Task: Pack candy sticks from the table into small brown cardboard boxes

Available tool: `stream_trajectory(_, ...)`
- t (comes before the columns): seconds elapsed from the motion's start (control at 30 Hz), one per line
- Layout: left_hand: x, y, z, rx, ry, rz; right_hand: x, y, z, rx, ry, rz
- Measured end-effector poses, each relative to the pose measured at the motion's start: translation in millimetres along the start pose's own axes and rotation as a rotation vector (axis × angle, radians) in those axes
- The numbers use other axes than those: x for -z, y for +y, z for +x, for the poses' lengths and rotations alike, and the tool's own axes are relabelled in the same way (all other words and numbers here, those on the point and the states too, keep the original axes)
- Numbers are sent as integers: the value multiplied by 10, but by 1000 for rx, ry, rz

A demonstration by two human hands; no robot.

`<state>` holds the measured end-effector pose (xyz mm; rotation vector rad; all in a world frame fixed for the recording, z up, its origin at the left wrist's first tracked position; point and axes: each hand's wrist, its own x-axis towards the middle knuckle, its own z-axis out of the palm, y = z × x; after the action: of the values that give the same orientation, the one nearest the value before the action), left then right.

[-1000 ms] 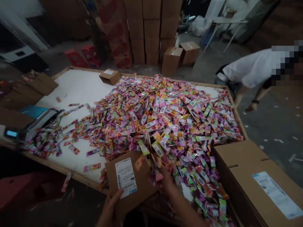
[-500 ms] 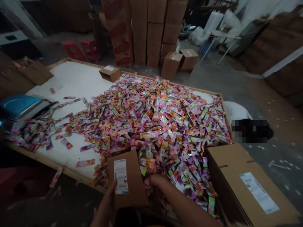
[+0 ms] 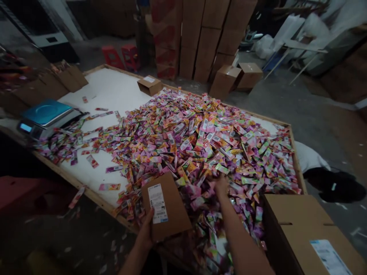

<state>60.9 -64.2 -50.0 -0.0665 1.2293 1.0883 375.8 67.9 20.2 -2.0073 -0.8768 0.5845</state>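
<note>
My left hand (image 3: 146,232) grips the near edge of a small brown cardboard box (image 3: 169,208) with a white label, held at the front edge of the table. My right hand (image 3: 221,186) reaches forward into a big heap of colourful sachets (image 3: 200,141), its fingers buried among them, so what they hold is hidden. The heap covers most of a white table with a wooden rim (image 3: 69,177).
A blue scale (image 3: 46,114) sits at the left edge. A small box (image 3: 149,84) stands on the table's far side. A large brown carton (image 3: 309,233) is at right. Stacked cartons (image 3: 200,34) and red stools (image 3: 120,56) stand beyond. A person (image 3: 321,172) crouches at right.
My right hand has pushed forward from beside the box deeper into the sachets. The view has swung, and the person at right has bent down low beside the table.
</note>
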Motion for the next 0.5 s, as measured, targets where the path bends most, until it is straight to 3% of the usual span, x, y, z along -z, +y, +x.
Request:
stream_trajectory(0.1,16,-27,53,35,-27,-5,-82,-57,-228,0,-33,55)
stream_trajectory(0.23,99,51,11,65,-55,-3,2,-267,-905,234,-305,96)
stream_trajectory(0.3,179,130,-41,87,-90,8,-28,-408,-1260,411,-405,-56)
stream_trajectory(0.37,282,219,-81,117,-105,13,-135,-550,-1554,553,-417,-261)
stream_trajectory(0.5,500,429,-71,146,-112,-77,-517,-785,-1975,791,-498,-479)
